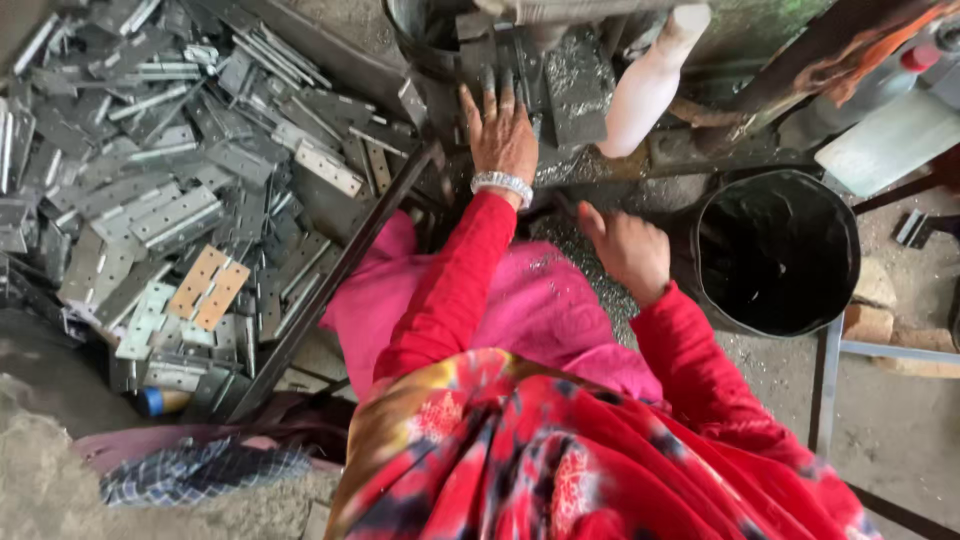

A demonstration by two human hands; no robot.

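Down on the gritty concrete floor [890,430], a big heap of grey punched metal plates [150,190] sprawls across the left, two rusty tan ones [208,288] lying on top. A round black tub [778,252] stands on the right, pale bricks [870,305] just beside it.

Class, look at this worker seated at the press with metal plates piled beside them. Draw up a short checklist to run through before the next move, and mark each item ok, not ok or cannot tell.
1. Left hand clear of the press: not ok, its fingers rest flat on the dark metal at the machine.
2. Right hand clear of the machine: ok, it hovers lower down, above the lap.
3. Right hand's grip empty: cannot tell, the fingers curl downward.
4. Plates within reach: ok, piled at the worker's left.
5. Black bucket in place: ok, upright on the worker's right.
6. Bracelet clear of moving parts: cannot tell.
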